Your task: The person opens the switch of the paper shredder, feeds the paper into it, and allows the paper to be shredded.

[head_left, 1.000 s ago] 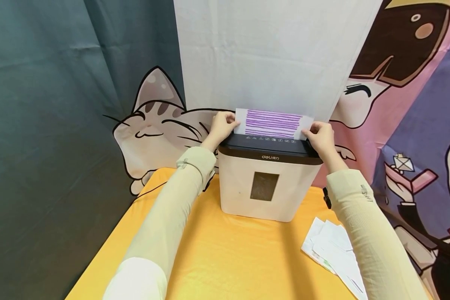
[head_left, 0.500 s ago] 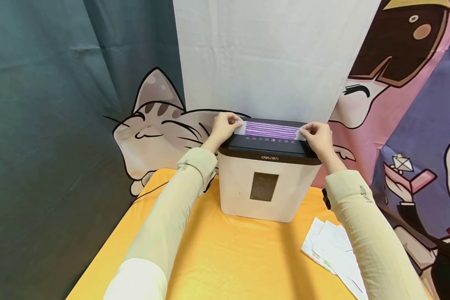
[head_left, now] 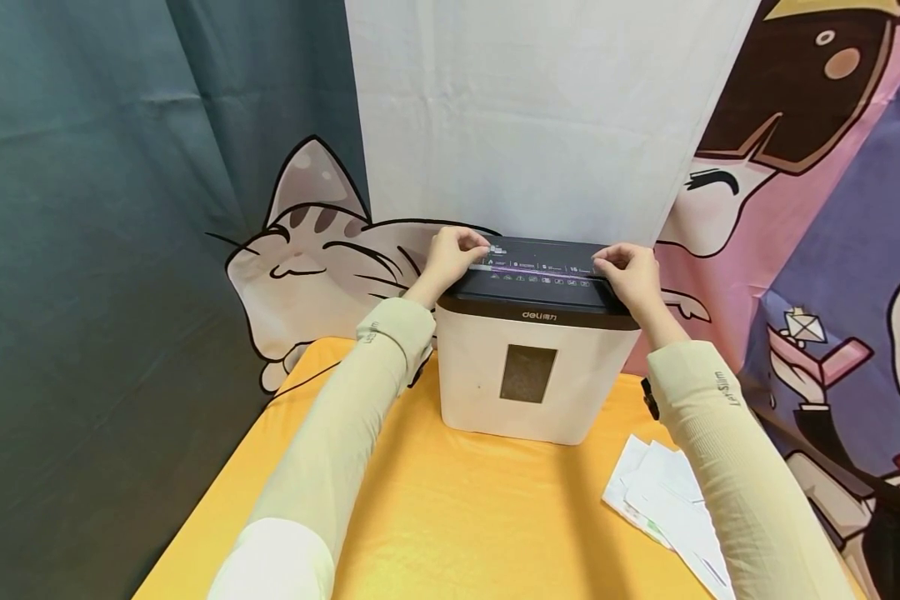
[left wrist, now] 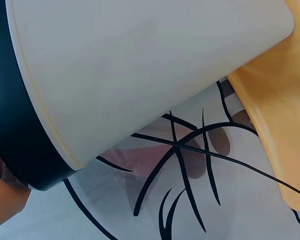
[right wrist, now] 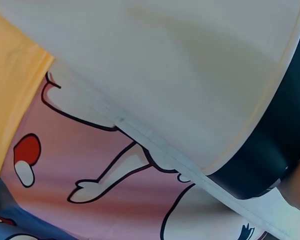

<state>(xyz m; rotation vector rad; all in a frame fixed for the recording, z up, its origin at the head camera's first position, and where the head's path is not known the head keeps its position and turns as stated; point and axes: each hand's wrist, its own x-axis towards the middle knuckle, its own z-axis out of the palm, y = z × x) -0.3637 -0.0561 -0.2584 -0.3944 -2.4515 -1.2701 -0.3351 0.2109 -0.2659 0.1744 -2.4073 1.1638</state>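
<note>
A white paper shredder [head_left: 468,367] with a dark lid [head_left: 540,293] stands upright in the head view. Only a thin purple and white edge of a sheet of paper [head_left: 543,273] shows in the slot across the lid. My left hand [head_left: 450,257] hovers at the lid's left end, thumb and index finger bent near each other with no paper between them. Over the right end, my right hand [head_left: 633,273] is bent in a similar way and holds nothing visible. Both wrist views show mostly the shredder's side wall, with each hand cut off at the edge.
Several folded white papers [head_left: 667,500] lie on the yellow tablecloth [head_left: 480,517] at the right, beside my right forearm. A black cord [head_left: 303,381] runs across the table's left side. Printed curtains [head_left: 540,117] hang close behind the shredder.
The purple-striped sheet has sunk into the shredder slot, from a tall piece to a thin edge. Both hands have let go of its corners and moved slightly inward.
</note>
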